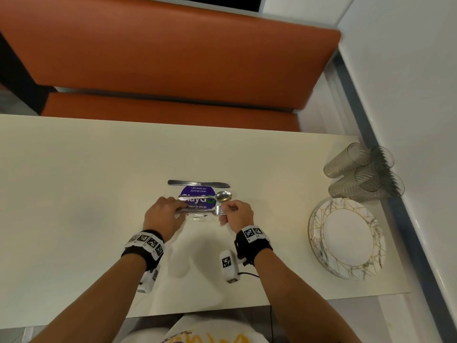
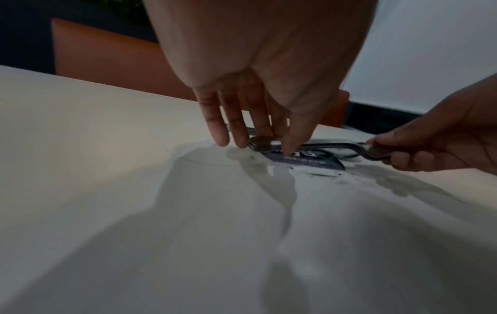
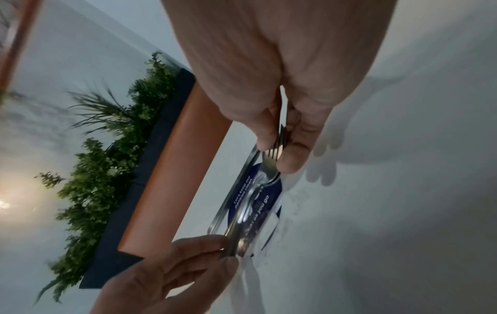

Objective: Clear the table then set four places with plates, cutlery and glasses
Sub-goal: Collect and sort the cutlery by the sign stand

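Note:
A bundle of stacked metal forks lies crosswise at the table's middle, over a purple round sticker. My left hand pinches the handle ends between thumb and fingers. My right hand pinches the tine ends. Just beyond the forks lies a spoon, and past it a knife, both parallel to the forks. A stack of marbled, gold-lined plates sits at the right. Several grey glasses stand behind the plates.
The cream table ends at an orange bench across from me. A white wall with a grey ledge runs along the table's right side. Green plants show behind the bench in the right wrist view.

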Demonstrator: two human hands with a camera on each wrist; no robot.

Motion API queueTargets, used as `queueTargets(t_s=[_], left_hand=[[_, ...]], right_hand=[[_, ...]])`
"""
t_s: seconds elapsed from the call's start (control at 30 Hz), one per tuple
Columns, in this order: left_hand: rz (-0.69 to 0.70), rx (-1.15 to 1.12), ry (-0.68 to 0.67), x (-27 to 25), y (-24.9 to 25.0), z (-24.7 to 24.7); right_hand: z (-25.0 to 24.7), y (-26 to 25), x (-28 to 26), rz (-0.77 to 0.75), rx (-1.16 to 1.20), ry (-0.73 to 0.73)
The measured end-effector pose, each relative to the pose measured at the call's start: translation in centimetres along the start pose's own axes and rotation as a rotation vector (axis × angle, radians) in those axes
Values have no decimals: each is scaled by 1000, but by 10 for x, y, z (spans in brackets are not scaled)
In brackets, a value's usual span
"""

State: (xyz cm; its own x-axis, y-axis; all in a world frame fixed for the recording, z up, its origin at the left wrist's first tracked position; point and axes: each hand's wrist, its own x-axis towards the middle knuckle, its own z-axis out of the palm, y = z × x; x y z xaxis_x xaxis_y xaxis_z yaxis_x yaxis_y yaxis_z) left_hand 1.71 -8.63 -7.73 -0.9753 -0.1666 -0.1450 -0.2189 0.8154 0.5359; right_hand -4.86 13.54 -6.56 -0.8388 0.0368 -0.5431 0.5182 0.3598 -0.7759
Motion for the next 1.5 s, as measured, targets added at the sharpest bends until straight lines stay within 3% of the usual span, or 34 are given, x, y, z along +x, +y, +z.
queueTargets(t_s=[0.33, 0.83, 1.13, 1.3, 1.5], left_hand=[[-10, 19, -29, 10, -7, 9], [36, -43, -39, 12, -21, 14], [89, -91, -65, 13, -30, 9], [161, -103, 52, 8, -24, 2], [227, -131, 44, 8, 25, 1]], right_hand=[[12, 5, 11, 98, -31, 119], [23, 13, 13, 126, -2, 215], [25, 15, 14, 101, -113, 211], [6, 15, -4, 43, -150, 252], [-30, 20, -24, -74, -135, 250]])
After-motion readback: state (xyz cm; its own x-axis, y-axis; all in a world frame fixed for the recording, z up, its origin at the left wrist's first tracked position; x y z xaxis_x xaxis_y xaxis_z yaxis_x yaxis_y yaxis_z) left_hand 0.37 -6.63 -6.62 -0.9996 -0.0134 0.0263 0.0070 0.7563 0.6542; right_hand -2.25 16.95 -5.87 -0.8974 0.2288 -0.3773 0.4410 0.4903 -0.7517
